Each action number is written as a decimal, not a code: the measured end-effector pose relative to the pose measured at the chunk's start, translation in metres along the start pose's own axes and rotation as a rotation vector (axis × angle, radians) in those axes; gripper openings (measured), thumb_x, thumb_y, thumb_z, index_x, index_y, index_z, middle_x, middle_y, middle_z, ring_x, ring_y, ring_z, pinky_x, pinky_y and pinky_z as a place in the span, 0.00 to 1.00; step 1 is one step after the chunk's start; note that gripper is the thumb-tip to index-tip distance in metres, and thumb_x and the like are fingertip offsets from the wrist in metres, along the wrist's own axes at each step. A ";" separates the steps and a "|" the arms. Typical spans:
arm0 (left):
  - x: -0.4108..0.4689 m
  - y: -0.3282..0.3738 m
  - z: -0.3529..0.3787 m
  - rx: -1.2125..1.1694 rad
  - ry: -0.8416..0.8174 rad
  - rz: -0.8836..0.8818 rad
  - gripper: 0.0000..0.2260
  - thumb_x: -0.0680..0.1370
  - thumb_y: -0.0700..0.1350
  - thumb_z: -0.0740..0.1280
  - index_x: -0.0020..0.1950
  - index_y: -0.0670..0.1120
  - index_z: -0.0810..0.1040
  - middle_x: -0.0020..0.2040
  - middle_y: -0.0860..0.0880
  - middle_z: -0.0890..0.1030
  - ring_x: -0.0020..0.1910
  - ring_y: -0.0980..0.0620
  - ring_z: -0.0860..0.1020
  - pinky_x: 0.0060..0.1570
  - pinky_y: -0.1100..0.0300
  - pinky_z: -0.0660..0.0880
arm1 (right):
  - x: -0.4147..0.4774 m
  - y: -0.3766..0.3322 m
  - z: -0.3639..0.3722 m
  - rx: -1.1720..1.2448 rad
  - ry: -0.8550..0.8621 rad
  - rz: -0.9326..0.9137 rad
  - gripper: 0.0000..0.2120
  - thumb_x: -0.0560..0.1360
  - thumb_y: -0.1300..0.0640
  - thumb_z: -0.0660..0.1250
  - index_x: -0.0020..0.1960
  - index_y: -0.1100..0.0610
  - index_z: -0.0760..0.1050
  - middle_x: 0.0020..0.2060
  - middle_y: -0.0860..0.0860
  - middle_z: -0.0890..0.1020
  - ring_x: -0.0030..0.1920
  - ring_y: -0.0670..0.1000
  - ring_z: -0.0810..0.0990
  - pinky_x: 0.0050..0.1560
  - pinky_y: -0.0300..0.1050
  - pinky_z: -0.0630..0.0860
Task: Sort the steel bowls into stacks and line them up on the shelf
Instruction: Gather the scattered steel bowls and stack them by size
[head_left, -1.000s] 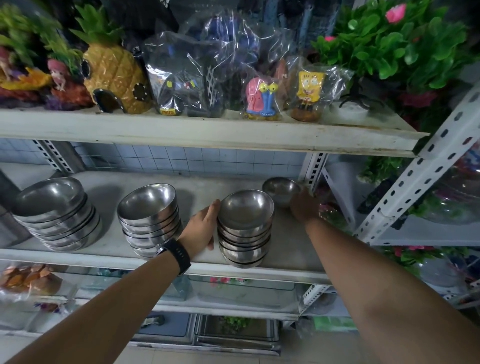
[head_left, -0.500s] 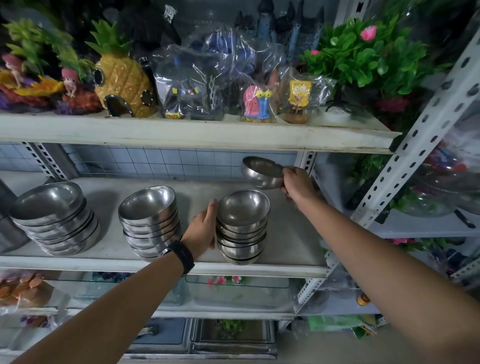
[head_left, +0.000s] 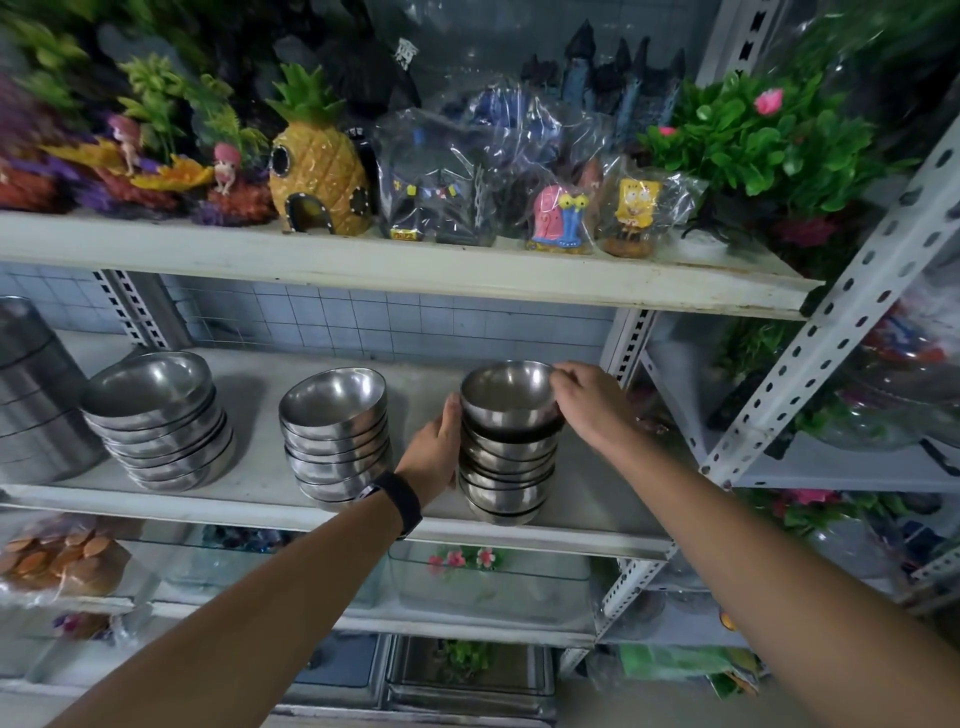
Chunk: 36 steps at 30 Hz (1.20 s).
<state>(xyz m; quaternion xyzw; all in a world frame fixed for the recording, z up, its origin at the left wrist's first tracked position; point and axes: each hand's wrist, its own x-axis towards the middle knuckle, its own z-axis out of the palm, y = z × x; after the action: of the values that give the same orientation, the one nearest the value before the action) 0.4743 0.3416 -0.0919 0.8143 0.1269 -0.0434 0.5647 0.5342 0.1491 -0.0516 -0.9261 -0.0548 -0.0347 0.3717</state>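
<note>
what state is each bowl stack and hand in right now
right stack: upright, left hand flat against its side
top bowl: on right stack, rim pinched by right hand
middle stack: upright, untouched
left stack: upright, untouched

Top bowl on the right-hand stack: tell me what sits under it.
Under the top bowl, held by the right hand, sits a stack of nested steel bowls, steadied by the left hand. Their insides are covered and cannot be seen.
</note>
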 end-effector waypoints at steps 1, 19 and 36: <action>-0.001 0.000 0.000 0.008 0.007 -0.001 0.34 0.83 0.65 0.45 0.61 0.40 0.77 0.33 0.44 0.79 0.24 0.54 0.74 0.21 0.66 0.69 | -0.003 0.000 0.001 -0.025 0.001 0.013 0.19 0.81 0.51 0.56 0.52 0.64 0.79 0.45 0.60 0.83 0.48 0.60 0.81 0.45 0.46 0.76; 0.002 -0.003 -0.001 -0.038 0.042 0.012 0.38 0.77 0.74 0.45 0.66 0.48 0.77 0.58 0.39 0.82 0.56 0.39 0.81 0.55 0.48 0.80 | -0.025 0.010 0.003 0.018 0.022 0.118 0.17 0.81 0.50 0.55 0.33 0.47 0.64 0.30 0.46 0.72 0.34 0.50 0.73 0.33 0.45 0.63; 0.010 0.013 -0.016 0.180 0.090 0.204 0.29 0.84 0.63 0.47 0.72 0.45 0.72 0.68 0.41 0.76 0.69 0.42 0.72 0.69 0.49 0.67 | -0.020 0.002 -0.006 -0.065 0.034 0.079 0.14 0.79 0.42 0.53 0.36 0.45 0.64 0.32 0.45 0.72 0.36 0.50 0.74 0.37 0.46 0.68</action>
<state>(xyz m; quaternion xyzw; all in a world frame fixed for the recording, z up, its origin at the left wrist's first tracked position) 0.4860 0.3537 -0.0768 0.8715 0.0643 0.0396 0.4845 0.5144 0.1418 -0.0513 -0.9384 -0.0110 -0.0375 0.3432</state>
